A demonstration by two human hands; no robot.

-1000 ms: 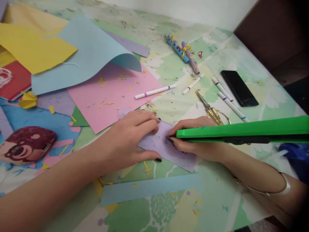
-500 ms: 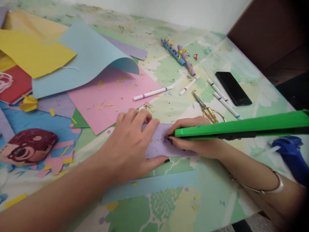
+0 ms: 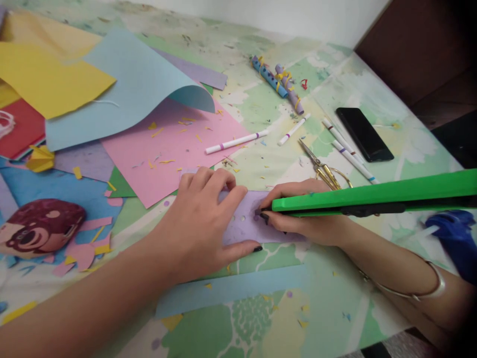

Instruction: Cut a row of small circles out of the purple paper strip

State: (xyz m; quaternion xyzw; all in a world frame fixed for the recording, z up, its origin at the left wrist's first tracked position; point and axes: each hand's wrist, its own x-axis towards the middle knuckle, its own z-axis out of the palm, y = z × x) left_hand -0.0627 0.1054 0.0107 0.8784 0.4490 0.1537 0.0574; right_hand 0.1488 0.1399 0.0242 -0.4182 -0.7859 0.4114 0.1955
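Observation:
My left hand (image 3: 203, 223) lies spread over a strip of purple paper (image 3: 244, 231), pressing it to the table. Small round holes show in the strip just right of my left fingers. My right hand (image 3: 298, 211) is closed in a pen-like grip at the right part of the strip. It holds a long green tool (image 3: 372, 193) with a black strip along its lower side, looking like a box cutter. The tool's tip is mostly hidden by my fingertips, beside a dark purple spot on the paper. Below lies a light blue paper strip (image 3: 238, 286).
Gold-handled scissors (image 3: 322, 166), several markers (image 3: 236, 142) and a black phone (image 3: 364, 134) lie beyond my right hand. Two decorated paper rolls (image 3: 270, 77) sit farther back. Coloured sheets (image 3: 122, 84) and a maroon case (image 3: 44, 226) lie left. A blue tape dispenser (image 3: 454, 238) stands right.
The view has shifted slightly. Both hands keep their places on the purple strip, with the green tool still in my right hand; only tiny movement shows at its fingertips.

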